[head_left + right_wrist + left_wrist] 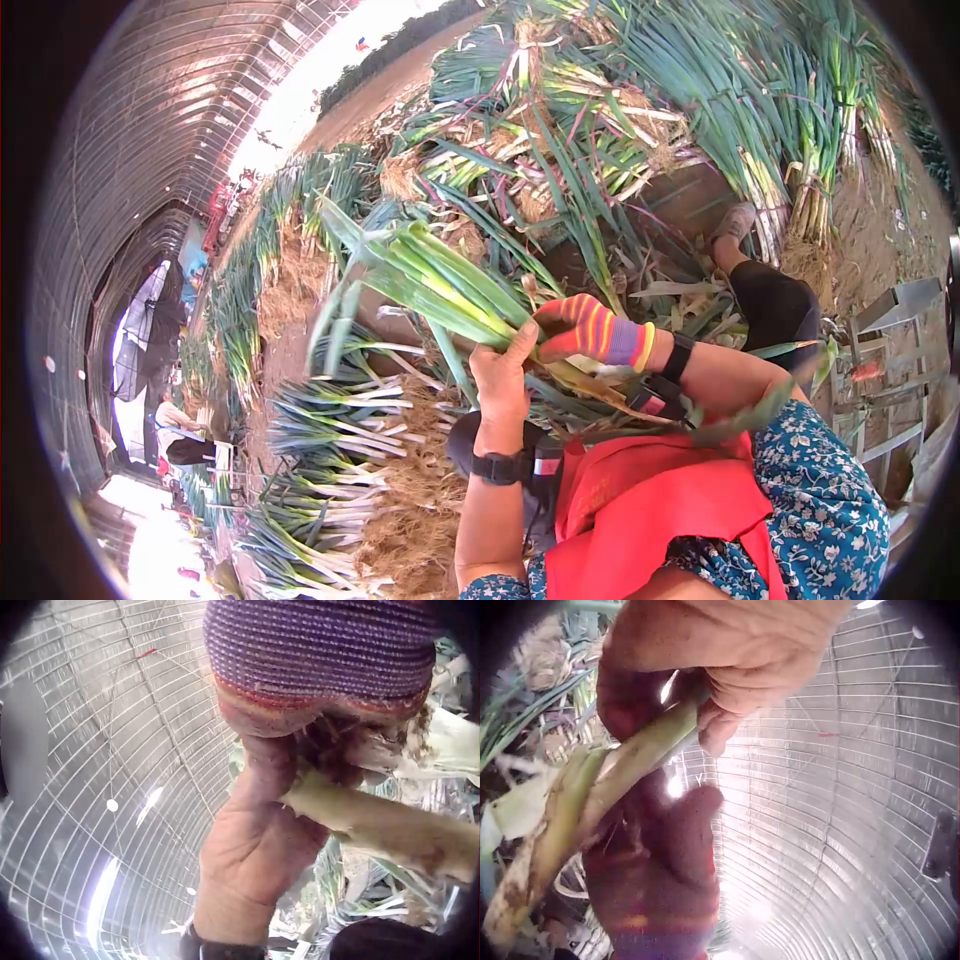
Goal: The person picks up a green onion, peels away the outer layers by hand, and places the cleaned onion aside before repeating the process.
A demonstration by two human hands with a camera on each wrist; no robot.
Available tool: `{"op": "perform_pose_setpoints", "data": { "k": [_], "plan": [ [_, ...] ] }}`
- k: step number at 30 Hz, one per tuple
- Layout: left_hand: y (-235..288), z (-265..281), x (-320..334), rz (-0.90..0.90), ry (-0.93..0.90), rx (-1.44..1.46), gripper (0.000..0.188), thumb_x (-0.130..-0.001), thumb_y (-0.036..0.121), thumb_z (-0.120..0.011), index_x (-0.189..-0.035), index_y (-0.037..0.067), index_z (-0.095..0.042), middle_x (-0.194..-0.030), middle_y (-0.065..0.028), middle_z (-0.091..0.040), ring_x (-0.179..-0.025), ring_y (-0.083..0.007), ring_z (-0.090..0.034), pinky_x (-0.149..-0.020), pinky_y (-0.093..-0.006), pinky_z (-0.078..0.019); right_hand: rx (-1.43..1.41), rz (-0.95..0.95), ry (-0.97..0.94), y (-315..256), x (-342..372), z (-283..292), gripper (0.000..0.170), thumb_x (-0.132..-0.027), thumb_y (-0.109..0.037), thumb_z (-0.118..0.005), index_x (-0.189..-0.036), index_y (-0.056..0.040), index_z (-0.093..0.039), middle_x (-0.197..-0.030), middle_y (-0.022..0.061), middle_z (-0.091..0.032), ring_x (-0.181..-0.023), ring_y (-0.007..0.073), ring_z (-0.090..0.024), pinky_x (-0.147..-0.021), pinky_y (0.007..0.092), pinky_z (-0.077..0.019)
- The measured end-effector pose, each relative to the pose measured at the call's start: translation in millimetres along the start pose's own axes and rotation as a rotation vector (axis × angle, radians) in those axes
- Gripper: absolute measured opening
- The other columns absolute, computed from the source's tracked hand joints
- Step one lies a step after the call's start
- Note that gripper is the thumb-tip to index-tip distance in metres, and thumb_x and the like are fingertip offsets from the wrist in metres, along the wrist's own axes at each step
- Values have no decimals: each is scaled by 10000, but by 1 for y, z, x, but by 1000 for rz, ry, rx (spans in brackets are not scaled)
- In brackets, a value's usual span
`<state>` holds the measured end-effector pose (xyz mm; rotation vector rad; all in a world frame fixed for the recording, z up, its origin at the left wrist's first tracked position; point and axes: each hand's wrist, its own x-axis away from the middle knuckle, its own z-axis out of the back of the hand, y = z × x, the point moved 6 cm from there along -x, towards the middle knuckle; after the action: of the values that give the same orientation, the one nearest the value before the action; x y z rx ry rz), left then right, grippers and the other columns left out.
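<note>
In the head view the bare left hand (502, 378) grips a green leek stalk (440, 275) whose broad leaves fan up to the left. The right hand (592, 332), in a striped glove, pinches the same stalk beside the left thumb. Yellowed, peeling outer leaves (590, 385) hang below the gloved hand toward the lap. Up close in the left wrist view, the bare hand (727, 652) is curled over the pale stalk (641, 754), with the gloved hand (656, 862) beneath. The right wrist view has the glove (322, 667) above the stalk (382, 817), its fingertips partly hidden.
A row of leeks with pale stems (330, 440) and brown roots (415, 500) lies at the lower left. Big leek bundles (700, 80) cover the ground ahead. A metal rack (890, 370) stands at the right. Another person (180, 430) is far left under the arched roof.
</note>
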<state>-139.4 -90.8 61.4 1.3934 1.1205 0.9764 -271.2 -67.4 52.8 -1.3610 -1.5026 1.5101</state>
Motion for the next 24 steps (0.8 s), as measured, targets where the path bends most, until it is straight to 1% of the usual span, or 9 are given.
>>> {"op": "perform_pose_setpoints", "data": {
  "k": [4,8,10,12,16,18,21,22,24],
  "plan": [
    [1,23,17,44,114,117,241,-778,172,-729,-933,24,-621,-822,-35,-630,-680,-154,-617,-578,-280,-515,-116,-182,-43,12,-4,-21,335,-717,-101,-715,-1013,29,-625,-858,41,-644,-787,94,-554,-730,264,-451],
    [-5,49,15,74,241,-68,203,-771,179,-732,-875,35,-634,-754,-15,-614,-619,-122,-578,-508,-241,-438,-199,-58,-49,18,-11,-35,423,-664,-127,-757,-1033,29,-622,-827,66,-664,-740,72,-531,-670,273,-457],
    [-16,70,14,52,442,-144,175,-775,179,-725,-827,39,-632,-692,7,-582,-540,-105,-527,-464,-219,-390,228,168,-57,4,-5,-35,479,-647,-154,-770,-1046,50,-602,-830,147,-658,-729,83,-538,-688,280,-453],
    [-7,90,15,87,467,-55,137,-800,164,-699,-802,55,-617,-654,13,-549,-498,-104,-485,-440,-214,-360,329,143,-145,-24,22,-42,520,-638,-181,-775,-1054,67,-584,-818,202,-627,-736,97,-549,-698,290,-454],
    [12,117,16,-30,384,308,160,-804,155,-710,-851,32,-618,-679,-19,-567,-520,-106,-494,-454,-235,-385,210,-148,-5,11,59,22,442,-656,-181,-715,-1036,20,-608,-843,72,-645,-779,98,-564,-703,281,-468],
    [17,119,20,-59,425,317,155,-812,143,-700,-868,26,-616,-739,-31,-593,-555,-119,-515,-481,-244,-409,445,-296,-4,39,85,69,429,-636,-154,-689,-1025,8,-614,-838,60,-645,-741,125,-562,-696,284,-464],
    [16,126,20,-152,420,334,153,-815,147,-698,-883,35,-618,-757,-37,-603,-576,-132,-529,-514,-265,-431,1201,-215,-10,129,157,163,420,-633,-224,-737,-993,-35,-631,-856,77,-642,-708,210,-574,-738,322,-466],
    [17,129,19,-152,390,323,153,-820,152,-693,-897,42,-619,-768,-37,-605,-601,-136,-534,-544,-277,-443,1205,-227,0,149,179,190,420,-633,-224,-737,-993,-35,-631,-856,77,-642,-708,210,-574,-738,322,-466],
    [15,133,17,-101,316,341,155,-821,160,-692,-899,47,-619,-773,-37,-608,-628,-141,-539,-573,-293,-443,1736,-671,-296,165,202,219,364,-715,-251,-663,-1026,-70,-612,-903,109,-633,-794,270,-620,-759,400,-471]
  ]
}}
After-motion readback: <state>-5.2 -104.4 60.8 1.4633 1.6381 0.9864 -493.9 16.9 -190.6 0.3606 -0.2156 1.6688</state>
